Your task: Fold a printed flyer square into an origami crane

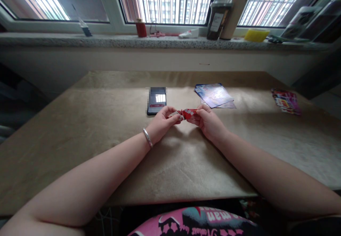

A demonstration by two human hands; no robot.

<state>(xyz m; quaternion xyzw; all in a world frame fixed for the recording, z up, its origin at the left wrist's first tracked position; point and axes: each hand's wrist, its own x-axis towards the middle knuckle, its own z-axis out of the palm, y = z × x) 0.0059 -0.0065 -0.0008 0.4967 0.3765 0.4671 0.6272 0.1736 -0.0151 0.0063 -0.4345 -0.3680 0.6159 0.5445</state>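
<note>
A small red crinkled wrapper (188,114) with pale markings is stretched between my two hands, above the middle of the table. Its left part is pinched in the fingers of my left hand (165,122), which wears a silver bangle at the wrist. My right hand (210,123) grips the other end between thumb and fingers. The wrapper looks twisted or bunched near its middle, and what is inside it, if anything, is hidden. Just beyond my left hand lies a dark phone (156,101) with its screen up.
Beyond my right hand, bluish printed sheets (214,94) overlap on the table (106,129). Several colourful packets or cards (286,101) lie at the far right. A stone windowsill (106,42) behind holds a red container (141,29), a dark box (217,21) and a yellow item (256,35).
</note>
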